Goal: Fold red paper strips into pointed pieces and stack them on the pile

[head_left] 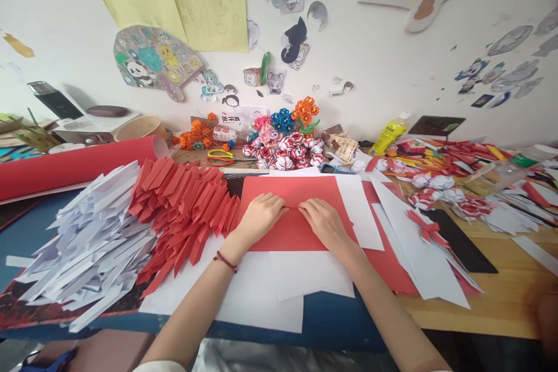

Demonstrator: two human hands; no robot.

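Observation:
Both hands are over a red paper sheet (279,238) in the middle of the table. My left hand (265,211) and my right hand (318,215) face each other, fingertips pinched at the two ends of a thin red strip (293,208) that spans the gap between them. The strip is hard to tell from the red sheet below. White sheets (261,285) lie under and in front of the red one. To the left are a heap of folded red paper strips (178,203) and a heap of folded white paper strips (96,244).
A red paper roll (78,165) lies at the back left. Behind the sheets are scissors (220,156), red-and-white paper flowers (292,154) and a yellow bottle (389,133). Paper scraps and a black strip (464,244) are on the right.

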